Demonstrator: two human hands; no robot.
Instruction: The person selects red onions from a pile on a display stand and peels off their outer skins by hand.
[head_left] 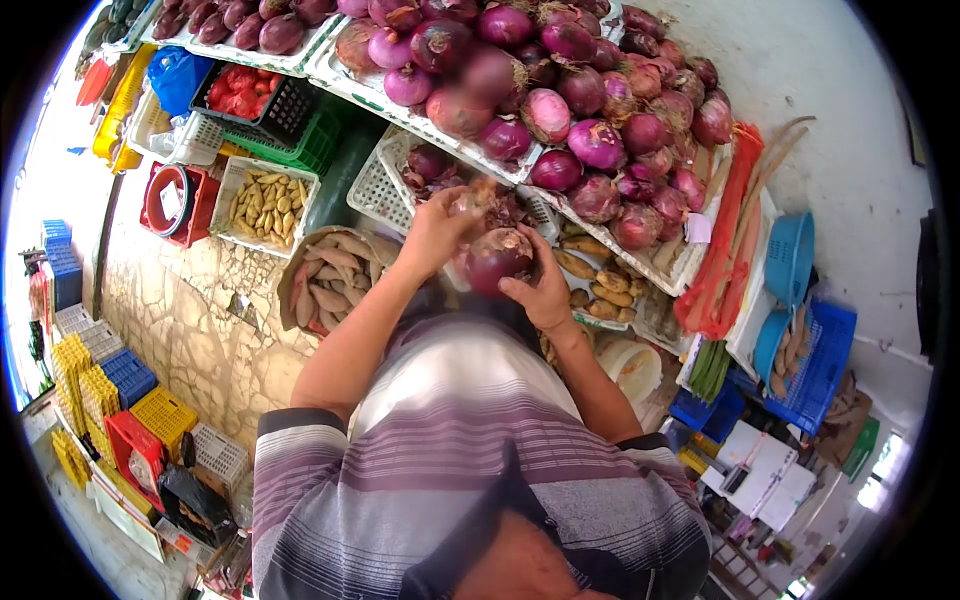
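A large red onion [499, 259] is held in front of my body by my right hand [546, 287], with the fingers and thumb wrapped around its right side. My left hand [440, 231] is at the onion's upper left, fingers pinched together on a blurred, brownish piece of onion skin [479, 196]. Under and behind both hands is a white plastic basket [378, 194] with loose dark onion skins [512, 207] in it. Just beyond lies a big heap of red onions [597, 143] on white trays.
A sack of sweet potatoes [335, 278] stands left, near a white crate of small yellowish tubers [268, 207]. Brown potatoes [611, 288] lie to the right, above a white bucket [631, 368]. Red netting [722, 240] hangs beside the onion heap.
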